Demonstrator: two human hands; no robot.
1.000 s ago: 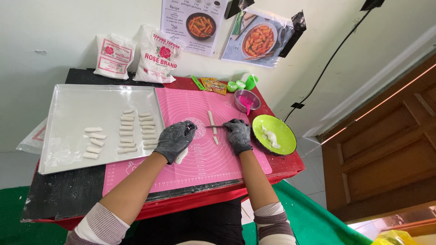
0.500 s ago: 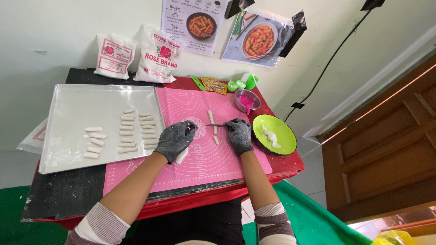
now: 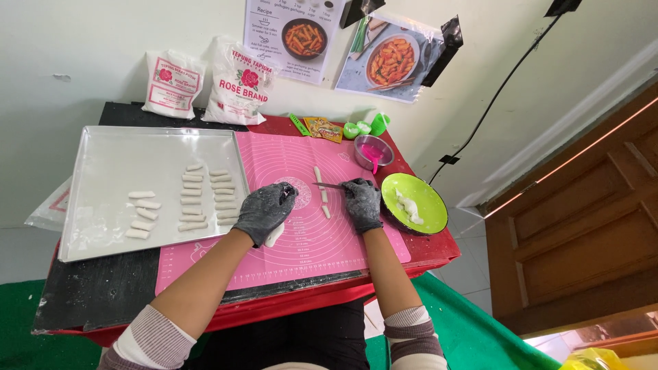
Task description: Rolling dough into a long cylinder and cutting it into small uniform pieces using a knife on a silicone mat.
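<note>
Right hand [image 3: 361, 203] is gripping a knife [image 3: 329, 185], blade crossing the dough strip [image 3: 321, 192]. Left hand [image 3: 266, 210] is resting just beside, on the pink mat [image 3: 301, 240].

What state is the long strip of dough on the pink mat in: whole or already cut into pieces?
Partly cut. The dough strip shows a separated short piece at its near end, and the right hand holds a knife across it.

Pink mat [image 3: 301, 226]: matt, smooth, rubbery-looking sheet; tray [image 3: 103, 171] left of it: dull brushed metal. Both hands, left hand [image 3: 266, 209] and right hand [image 3: 362, 203], in grey knit cloth gloves, rough weave. Green plate [image 3: 428, 195]: glossy plastic; far flour bags [image 3: 212, 79]: shiny plastic film; dough pieces [image 3: 205, 199]: matt, floury white.
</note>
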